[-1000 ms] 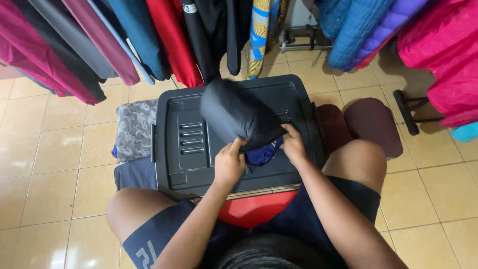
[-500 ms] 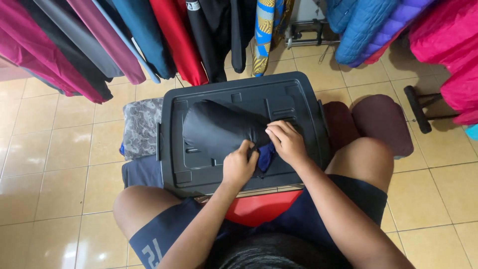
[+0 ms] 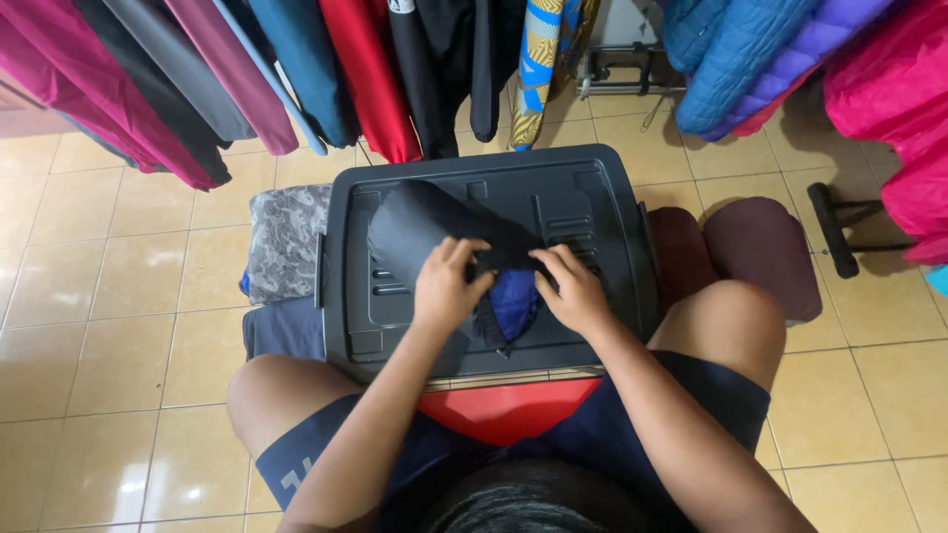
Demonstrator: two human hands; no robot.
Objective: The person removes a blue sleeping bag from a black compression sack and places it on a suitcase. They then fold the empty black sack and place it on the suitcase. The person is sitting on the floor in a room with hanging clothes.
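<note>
The person is sitting on the beige tiled floor (image 3: 128, 326) with a dark grey, ribbed plastic storage-box lid (image 3: 489, 252) lying flat between the knees. A rolled black fabric bundle with a blue lining (image 3: 434, 232) is resting on that lid, running from its far-left quarter toward the middle of its near edge; the blue lining is showing at the bundle's near end, between the two hands.

The left hand (image 3: 446, 286) is pressing on the bundle from the left, its grip closing on the black fabric with fingers curled over the top. The right hand (image 3: 573, 291) is meeting it from the right, its grip likewise pinching the black fabric at the near end. The two hands are lying just beside each other, both touching the bundle.

A folded grey patterned cloth (image 3: 286, 242) is lying on the floor against the lid's left edge, over a dark blue folded cloth (image 3: 286, 331). A maroon rounded cushion (image 3: 760, 252) is sitting beside the lid's right edge. Red fabric (image 3: 504, 410) is showing below the lid's near edge. Hanging garments in magenta, grey, teal, red and black (image 3: 296, 79) are filling the far side, with blue and purple quilted jackets (image 3: 760, 59) at the far right.
</note>
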